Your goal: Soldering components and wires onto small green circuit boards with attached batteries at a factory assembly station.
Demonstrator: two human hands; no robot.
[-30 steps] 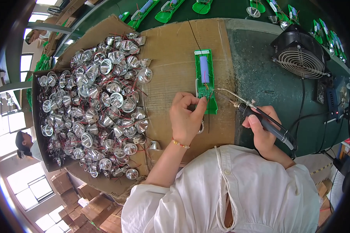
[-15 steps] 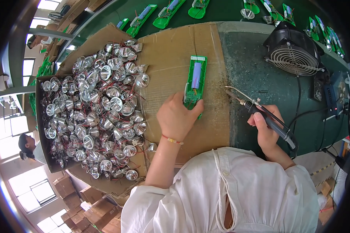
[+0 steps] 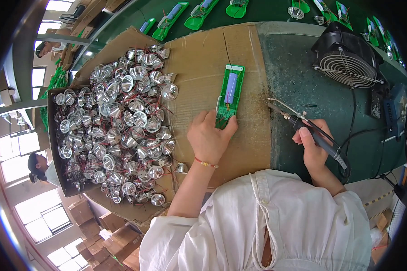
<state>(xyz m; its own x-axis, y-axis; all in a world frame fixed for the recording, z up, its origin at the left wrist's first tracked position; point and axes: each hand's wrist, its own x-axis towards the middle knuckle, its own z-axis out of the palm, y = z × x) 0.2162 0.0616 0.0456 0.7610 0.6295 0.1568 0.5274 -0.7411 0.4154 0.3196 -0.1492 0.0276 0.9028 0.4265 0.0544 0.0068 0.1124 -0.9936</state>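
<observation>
My left hand [image 3: 211, 137] grips the near end of a green plastic housing [image 3: 240, 83] between thumb and fingers. A lilac cylindrical battery [image 3: 231, 88] lies along the housing, and a small circuit board [image 3: 224, 111] with thin wires sits just beyond my fingertips. The housing rests on a cardboard sheet [image 3: 194, 67]. In my right hand [image 3: 315, 147] is a soldering iron [image 3: 296, 122], held like a pen, with a thin curved metal tube running alongside it. Its tip points left toward the housing, apart from it, above the cardboard's right edge.
Left, a cardboard box [image 3: 59, 176] is heaped with silver reflector cups [image 3: 140, 119] on red wires. At right stand a black fan [image 3: 346, 67] with a wire grille and a blue bench unit [image 3: 395, 110]. More green housings [image 3: 199, 16] line the far side.
The view has shifted slightly, and the housing now leans a little more to the right. Both hands keep their holds; the iron's tip stays apart from the board.
</observation>
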